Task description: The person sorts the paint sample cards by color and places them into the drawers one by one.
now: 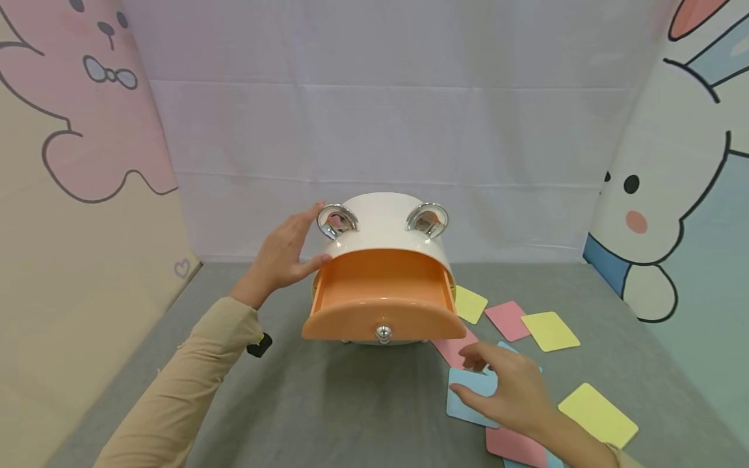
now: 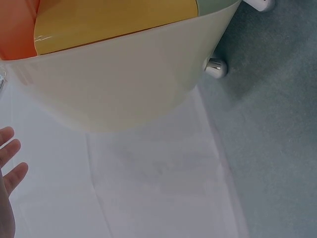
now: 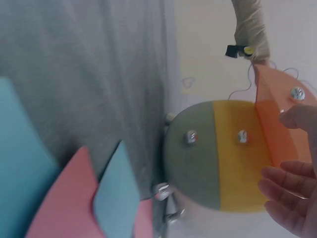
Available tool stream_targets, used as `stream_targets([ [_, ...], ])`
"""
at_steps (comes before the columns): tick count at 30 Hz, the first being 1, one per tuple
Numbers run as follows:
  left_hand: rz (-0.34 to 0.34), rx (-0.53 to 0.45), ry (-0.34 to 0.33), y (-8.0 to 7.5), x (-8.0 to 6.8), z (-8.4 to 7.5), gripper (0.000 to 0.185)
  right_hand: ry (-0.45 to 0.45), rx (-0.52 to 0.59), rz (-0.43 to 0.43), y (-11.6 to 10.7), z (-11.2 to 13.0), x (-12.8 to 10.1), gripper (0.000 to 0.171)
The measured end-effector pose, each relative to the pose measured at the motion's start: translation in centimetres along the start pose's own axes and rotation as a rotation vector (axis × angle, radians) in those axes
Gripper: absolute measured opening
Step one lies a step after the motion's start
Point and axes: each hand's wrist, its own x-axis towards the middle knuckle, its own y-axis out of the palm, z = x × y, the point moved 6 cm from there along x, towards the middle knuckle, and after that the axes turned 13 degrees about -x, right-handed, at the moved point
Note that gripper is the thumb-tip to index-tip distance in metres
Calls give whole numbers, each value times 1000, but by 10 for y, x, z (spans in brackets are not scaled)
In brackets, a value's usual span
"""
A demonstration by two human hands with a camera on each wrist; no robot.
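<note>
A white, rounded drawer box [image 1: 383,221] with two silver ear-shaped pieces stands on the grey cloth. Its top orange drawer [image 1: 383,315] is pulled out, and the part of its inside that shows holds nothing. Below it, the yellow drawer [image 3: 237,163] and grey-green drawer [image 3: 193,158] are closed. My left hand [image 1: 287,250] lies along the box's left side, fingers extended by the left ear and thumb at the front rim. Over a blue card [image 1: 471,390] hovers my right hand [image 1: 515,383], thumb and fingers apart with nothing between them.
Several square cards in pink, yellow and blue lie scattered right of the box, among them a yellow card [image 1: 598,414] and a pink card [image 1: 508,321]. Some overlap. A white curtain [image 1: 386,130] hangs behind, with cartoon-printed panels on both sides.
</note>
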Motion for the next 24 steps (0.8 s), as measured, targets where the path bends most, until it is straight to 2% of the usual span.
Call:
stream_targets([
  [5, -3, -7, 1, 1, 1, 0, 85, 167, -41, 321, 8, -41, -35, 43],
  [9, -4, -7, 0, 1, 1, 0, 85, 223, -52, 569, 15, -66, -61, 55],
  [11, -4, -6, -1, 1, 0, 0, 86, 240, -59, 667, 19, -74, -72, 63],
  [14, -1, -7, -4, 0, 0, 0, 86, 258, -74, 742, 23, -80, -85, 72],
  [16, 0, -6, -6, 0, -1, 0, 86, 257, -86, 760, 25, -82, -92, 76],
  [20, 3, -6, -9, 0, -1, 0, 86, 258, -57, 804, 30, -83, -100, 80],
  [24, 2, -13, -11, 0, -1, 0, 86, 288, -27, 883, 36, -85, -107, 87],
])
